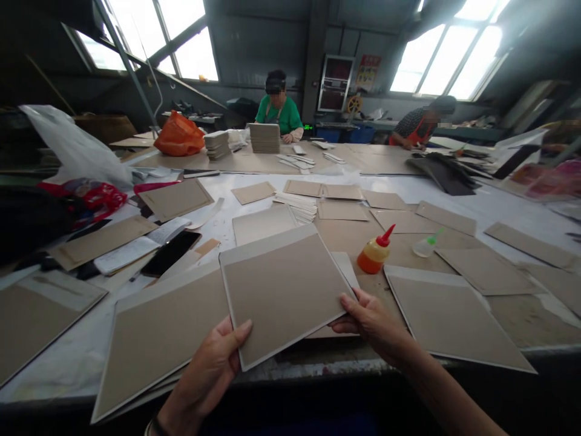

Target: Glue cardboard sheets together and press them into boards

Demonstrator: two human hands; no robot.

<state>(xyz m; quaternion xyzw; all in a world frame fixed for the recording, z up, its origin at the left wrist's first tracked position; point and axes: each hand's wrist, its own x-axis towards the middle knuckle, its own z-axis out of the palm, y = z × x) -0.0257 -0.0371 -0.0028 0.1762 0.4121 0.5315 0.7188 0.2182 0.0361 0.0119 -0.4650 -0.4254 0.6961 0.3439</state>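
Observation:
A grey-brown cardboard panel (281,290) with pale edging is held up tilted between both hands. My left hand (213,357) pinches its lower left edge, thumb on top. At its right edge, my right hand (372,318) grips with the thumb above and the fingers underneath. Beneath and to the left lies a stack of similar edged panels (163,330). Another edged panel (449,309) rests on the table to the right. Just beyond my right hand stands a glue bottle (374,254) with orange liquid and a red nozzle.
A smaller bottle with a green tip (425,244) stands farther right. Cardboard pieces (342,210) lie across the table (218,227). A phone (171,253) and open notebook (131,251) lie at left. Two people work at the far table, near stacked boards (265,139) and an orange bag (180,134).

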